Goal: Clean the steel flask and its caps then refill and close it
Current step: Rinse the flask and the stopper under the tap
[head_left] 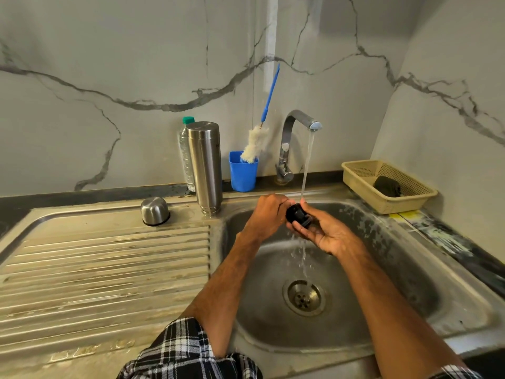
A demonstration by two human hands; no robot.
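The steel flask [205, 166] stands upside down at the back edge of the draining board, left of the basin. Its steel outer cap [154, 211] sits mouth down on the board further left. Over the sink basin [410, 283], both hands hold the black inner cap [297, 214] under the running stream of water [308, 160] from the tap [293, 138]. My left hand [266, 216] has its fingers curled onto the cap's left side. My right hand [325, 232] cradles the cap from below and right, thumb on top.
A blue cup [243, 173] holding a white bottle brush [257, 143] with a blue handle stands behind the basin. A clear plastic bottle [185, 154] stands behind the flask. A beige basket [388, 184] with a dark scrubber [387, 186] sits at the back right. Walls close the back and right.
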